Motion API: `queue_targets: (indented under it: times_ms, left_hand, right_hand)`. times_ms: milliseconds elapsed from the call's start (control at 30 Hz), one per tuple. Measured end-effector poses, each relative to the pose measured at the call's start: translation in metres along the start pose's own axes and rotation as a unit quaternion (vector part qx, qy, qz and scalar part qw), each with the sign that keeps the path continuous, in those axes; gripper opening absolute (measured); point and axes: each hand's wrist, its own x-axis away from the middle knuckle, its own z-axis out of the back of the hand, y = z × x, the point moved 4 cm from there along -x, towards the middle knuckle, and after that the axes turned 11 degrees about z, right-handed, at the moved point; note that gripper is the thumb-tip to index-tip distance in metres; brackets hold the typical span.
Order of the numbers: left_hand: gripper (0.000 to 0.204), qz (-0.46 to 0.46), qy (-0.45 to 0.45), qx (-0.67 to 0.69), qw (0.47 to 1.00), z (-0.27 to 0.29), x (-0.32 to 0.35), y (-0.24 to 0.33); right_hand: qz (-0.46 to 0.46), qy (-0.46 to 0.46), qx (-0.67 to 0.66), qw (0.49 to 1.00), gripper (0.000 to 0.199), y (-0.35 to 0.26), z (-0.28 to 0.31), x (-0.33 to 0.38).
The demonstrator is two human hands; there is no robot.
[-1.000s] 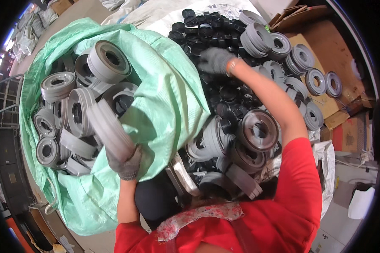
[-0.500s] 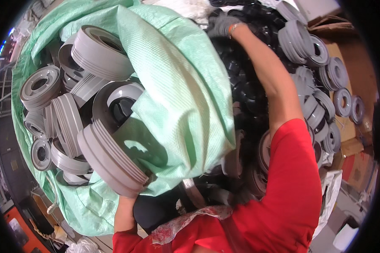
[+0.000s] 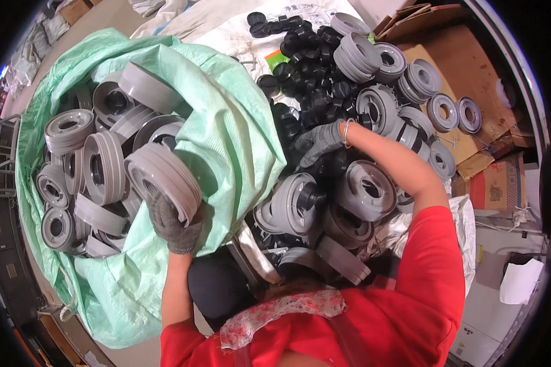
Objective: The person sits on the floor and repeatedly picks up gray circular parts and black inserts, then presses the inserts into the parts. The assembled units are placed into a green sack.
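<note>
My left hand (image 3: 172, 223), in a grey glove, grips the near edge of a grey plastic ring (image 3: 160, 174) with a ridged wall. That ring is tilted over the mouth of a pale green woven sack (image 3: 239, 116), which holds many similar rings such as a flat-lying one (image 3: 69, 129). To the right, my gloved right hand (image 3: 321, 144) reaches over a heap of black plastic caps (image 3: 309, 79). Its fingers are stretched out and somewhat apart, touching or just above the caps; whether one lies under them is hidden. Nearer to me, another grey ring (image 3: 366, 189) lies beside that hand.
More grey rings (image 3: 422, 79) are piled at the far right beside an open cardboard box (image 3: 490, 98). A white sack (image 3: 220, 24) lies beneath the black caps. A green and orange packet (image 3: 275, 59) sticks out at the heap's left edge.
My right hand has come back from the far end of the black heap toward me. The ring at my left hand has risen and turned, and the glove now shows. My view has shifted.
</note>
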Motion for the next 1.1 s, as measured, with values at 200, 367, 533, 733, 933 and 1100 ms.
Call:
queue_targets:
  times_ms: [200, 367, 533, 733, 933, 1100]
  left_hand:
    - [0.079, -0.017, -0.039, -0.032, 0.999, 0.003, 0.010, -0.002]
    - [0.081, -0.043, -0.045, -0.078, 0.995, 0.000, 0.006, 0.001]
    - [0.071, -0.049, -0.040, -0.084, 0.994, -0.005, 0.003, 0.015]
    - [0.077, -0.024, -0.029, 0.025, 0.999, 0.020, -0.018, 0.028]
    - [0.084, 0.095, 0.064, -0.127, 0.985, 0.122, -0.023, -0.005]
    - [0.075, 0.306, -0.145, -0.160, 0.927, 0.150, 0.004, -0.024]
  right_hand:
    - [-0.115, 0.377, 0.340, 0.854, 0.056, 0.047, 0.166, -0.013]
    - [-0.329, 0.379, 0.342, 0.795, 0.112, 0.114, 0.121, -0.033]
    - [-0.227, 0.264, 0.314, 0.883, 0.072, 0.101, 0.085, -0.010]
    - [-0.076, 0.245, 0.290, 0.922, 0.035, 0.152, -0.027, 0.032]
    - [-0.183, 0.332, 0.186, 0.906, 0.049, 0.001, -0.038, 0.087]
    - [0.037, 0.490, 0.249, 0.834, 0.040, -0.077, -0.052, 0.097]
